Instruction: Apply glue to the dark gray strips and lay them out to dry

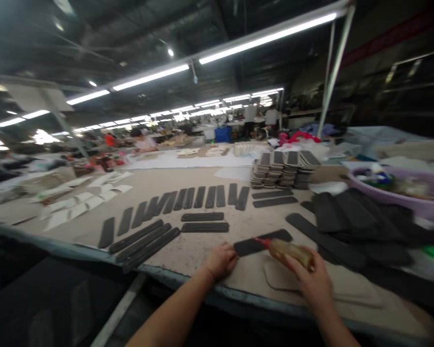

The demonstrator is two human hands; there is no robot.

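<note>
My right hand (316, 277) is wrapped round a yellowish squeeze bottle (288, 252) with a red nozzle. The bottle lies tilted over a dark flat strip (251, 245), its tip pointing left just above the strip's surface. At the strip's left end is my left hand (221, 261), fingers curled and closed on the edge. Beyond it, two dark strips (204, 227) lie side by side, and a fan of several more (181, 198) curves across the table. Under my right hand is a beige flat panel (280, 277).
Stacked dark-topped pieces (275, 168) stand at the back right. A heap of black pieces (340, 214) lies to my right, beside a purple basin (401, 190) of supplies. White pieces (87, 202) lie at the left. People (249, 115) are in the distance.
</note>
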